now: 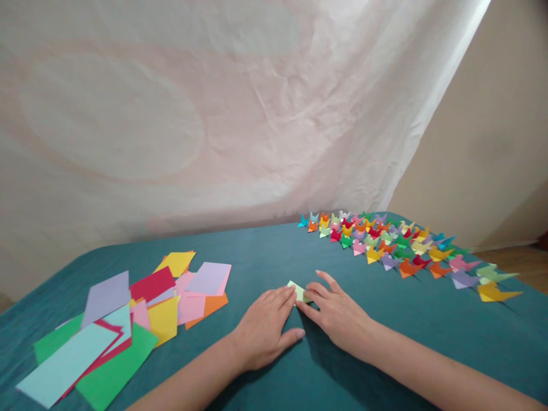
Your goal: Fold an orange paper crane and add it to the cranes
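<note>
A small folded piece of light green paper (296,289) lies on the teal-covered table, between my two hands and partly hidden under their fingertips. My left hand (268,328) rests flat, its fingers stretched forward onto the paper's left side and its thumb apart, pointing right. From the right, my right hand (336,313) reaches in with bent fingers closed at the paper's right edge; its outermost finger is lifted. The exact fold of the paper is hidden by the fingers.
Loose coloured paper sheets overlap on the left, among them a green sheet (122,365) and a red sheet (153,283). Several rows of small folded paper birds stand at the right, a yellow bird (496,292) nearest. Behind the teal table (252,251) hangs a pale cloth (240,125).
</note>
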### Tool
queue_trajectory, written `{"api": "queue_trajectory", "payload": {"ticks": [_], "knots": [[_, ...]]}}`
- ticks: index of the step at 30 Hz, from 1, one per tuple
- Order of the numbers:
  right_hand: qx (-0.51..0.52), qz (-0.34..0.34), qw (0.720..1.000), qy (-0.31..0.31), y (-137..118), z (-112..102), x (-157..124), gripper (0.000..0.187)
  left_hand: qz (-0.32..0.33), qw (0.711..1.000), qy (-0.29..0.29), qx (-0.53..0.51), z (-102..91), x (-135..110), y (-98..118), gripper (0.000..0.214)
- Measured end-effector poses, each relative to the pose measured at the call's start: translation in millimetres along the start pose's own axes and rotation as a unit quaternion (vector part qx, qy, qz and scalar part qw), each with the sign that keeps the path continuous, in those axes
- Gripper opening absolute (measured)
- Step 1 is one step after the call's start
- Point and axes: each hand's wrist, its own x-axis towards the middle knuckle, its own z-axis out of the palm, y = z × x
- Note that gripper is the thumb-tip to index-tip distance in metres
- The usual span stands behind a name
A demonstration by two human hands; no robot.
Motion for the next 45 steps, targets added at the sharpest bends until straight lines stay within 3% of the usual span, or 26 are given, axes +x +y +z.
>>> {"api": "queue_trajectory", "payload": {"ticks": [7, 15, 25, 36, 45], "knots": [[-0.003, 0.042, 0.998, -0.036, 10, -10, -8, 0.015, -0.010, 1.000, -0.006, 0.001, -0.2, 1, 0, 0.064], [-0.005, 0.069, 0.997, -0.027, 19, -9, -13, 0.012, -0.009, 1.000, -0.010, 0.000, -2.3, 1, 1, 0.065], [0.061, 0.047, 0.996, 0.045, 12, 5, -6, 0.022, 0.006, 1.000, 0.014, -0.004, 0.9, 0, -2, 0.064], [0.078, 0.024, 0.995, 0.062, 9, 13, -3, 0.023, 0.024, 1.000, 0.016, -0.005, -0.4, -1, -3, 0.059], [0.065, 0.021, 0.997, 0.037, 8, 11, -1, 0.023, 0.053, 0.998, 0.002, 0.038, -7.1, 1, -8, 0.053]]}}
